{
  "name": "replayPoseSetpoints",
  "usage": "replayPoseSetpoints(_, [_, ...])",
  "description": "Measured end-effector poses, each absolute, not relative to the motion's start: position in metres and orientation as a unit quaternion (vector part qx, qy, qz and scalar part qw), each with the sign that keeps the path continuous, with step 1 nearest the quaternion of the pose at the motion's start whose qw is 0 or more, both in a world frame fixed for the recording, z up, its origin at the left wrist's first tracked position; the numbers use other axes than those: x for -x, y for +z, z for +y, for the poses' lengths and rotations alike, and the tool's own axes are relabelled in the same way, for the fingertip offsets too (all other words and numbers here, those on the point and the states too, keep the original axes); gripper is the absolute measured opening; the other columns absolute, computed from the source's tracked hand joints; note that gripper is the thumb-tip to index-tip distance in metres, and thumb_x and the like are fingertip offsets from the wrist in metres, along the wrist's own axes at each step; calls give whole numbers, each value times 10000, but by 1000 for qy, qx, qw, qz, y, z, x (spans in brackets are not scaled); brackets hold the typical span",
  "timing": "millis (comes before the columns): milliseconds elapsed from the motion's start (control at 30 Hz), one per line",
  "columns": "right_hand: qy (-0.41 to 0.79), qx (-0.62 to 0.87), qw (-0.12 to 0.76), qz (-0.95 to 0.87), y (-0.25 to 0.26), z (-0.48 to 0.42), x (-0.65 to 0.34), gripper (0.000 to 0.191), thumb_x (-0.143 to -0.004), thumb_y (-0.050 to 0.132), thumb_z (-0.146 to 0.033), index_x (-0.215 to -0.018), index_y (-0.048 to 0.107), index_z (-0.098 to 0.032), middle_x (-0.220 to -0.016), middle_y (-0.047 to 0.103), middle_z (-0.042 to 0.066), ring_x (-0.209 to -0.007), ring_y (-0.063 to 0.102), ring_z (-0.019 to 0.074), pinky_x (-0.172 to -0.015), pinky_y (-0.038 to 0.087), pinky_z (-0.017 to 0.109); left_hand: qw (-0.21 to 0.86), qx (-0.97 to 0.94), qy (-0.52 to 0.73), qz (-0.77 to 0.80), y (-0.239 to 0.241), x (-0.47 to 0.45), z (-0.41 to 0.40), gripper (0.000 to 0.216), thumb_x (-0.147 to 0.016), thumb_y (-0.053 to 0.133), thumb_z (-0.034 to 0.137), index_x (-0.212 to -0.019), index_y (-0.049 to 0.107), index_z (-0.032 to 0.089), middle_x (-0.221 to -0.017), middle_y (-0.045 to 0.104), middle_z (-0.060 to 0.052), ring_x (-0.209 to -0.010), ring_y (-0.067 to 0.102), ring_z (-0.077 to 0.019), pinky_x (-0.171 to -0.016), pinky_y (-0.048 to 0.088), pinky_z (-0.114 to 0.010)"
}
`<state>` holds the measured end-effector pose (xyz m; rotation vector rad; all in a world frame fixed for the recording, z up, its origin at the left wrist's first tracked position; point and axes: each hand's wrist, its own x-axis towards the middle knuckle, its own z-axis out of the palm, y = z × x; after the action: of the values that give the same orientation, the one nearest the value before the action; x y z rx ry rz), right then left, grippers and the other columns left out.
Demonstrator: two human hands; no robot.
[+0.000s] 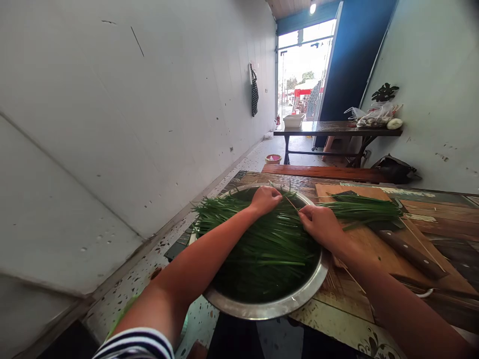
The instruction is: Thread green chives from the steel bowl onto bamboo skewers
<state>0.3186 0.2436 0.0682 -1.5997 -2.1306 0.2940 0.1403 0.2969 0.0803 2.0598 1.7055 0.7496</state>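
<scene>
A wide metal basin [258, 311] stands at the table's edge, filled with long green garlic chives [269, 244] lying in dark water. Over its far side my left hand [266, 198] is closed in a pinch, apparently on chive ends, though its fingertips hide most of them. My right hand [318, 222] is at the basin's right rim, its thumb and fingers pinching a thin bamboo skewer [291, 203]. The skewer slants up and left toward the left fingertips. More chives [362, 209] lie on a wooden cutting board [396, 254] to the right.
A wooden-handled knife [411, 253] rests on the board. Loose skewers [332, 280] lie right of the basin. Beyond are a red-brown bench [322, 172], a dark table [318, 130] with a white tub [294, 121] and plastic bags [376, 117]. A white wall [149, 124] runs along the left.
</scene>
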Motion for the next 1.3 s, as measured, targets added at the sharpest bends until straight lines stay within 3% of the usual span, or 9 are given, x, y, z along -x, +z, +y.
replayPoseSetpoints(533, [104, 584, 228, -772, 68, 244, -318, 242, -842, 487, -249, -877, 712, -168, -854, 737, 75, -774, 668, 180, -673, 411, 254, 176, -734, 300, 583, 77, -141, 298, 200, -758, 601, 216, -856, 741, 113, -768, 714, -55, -708, 615, -139, -705, 452, -223])
replayPoseSetpoints(833, [102, 587, 231, -769, 68, 245, -319, 252, -846, 473, -240, -883, 705, -148, -847, 731, 86, -773, 657, 191, -674, 398, 263, 168, -761, 305, 547, 72, -146, 296, 181, -766, 595, 219, -841, 745, 152, -839, 722, -38, -763, 624, -136, -725, 457, -217])
replayPoseSetpoints(1067, [125, 587, 265, -754, 68, 246, -320, 244, -844, 470, -240, -873, 695, -149, -776, 714, 66, -717, 630, 174, -649, 382, 257, 217, -824, 213, 479, 95, -158, 274, 226, -775, 572, 211, -900, 745, 137, -824, 717, -31, -760, 622, -127, -730, 457, -203])
replayPoseSetpoints(1300, [129, 572, 321, -744, 64, 248, -322, 249, -826, 454, -260, -836, 679, -155, -702, 687, 52, -654, 607, 167, -628, 386, 260, 316, -771, 158, 530, 116, -130, 276, 254, -638, 699, 213, -874, 749, 134, -745, 691, -30, -681, 599, -130, -670, 463, -216])
